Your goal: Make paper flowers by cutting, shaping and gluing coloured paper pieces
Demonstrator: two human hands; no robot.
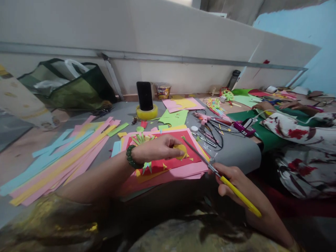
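Observation:
My left hand is closed, pinching a small rounded piece of yellow paper between thumb and fingers. In my right hand is a pair of scissors with yellow handles. Their blades point up and left, just beside the yellow paper; I cannot tell whether they touch it. Under both lies a red paper sheet on top of pink sheets, with small yellow scraps scattered over it. A green fringed paper piece sits by my left wrist, partly hidden.
Long coloured paper strips lie at left. Behind stand a phone on a tape roll, a patterned cup and a green bag. Pens and a glue gun lie at right, near another person's patterned sleeve.

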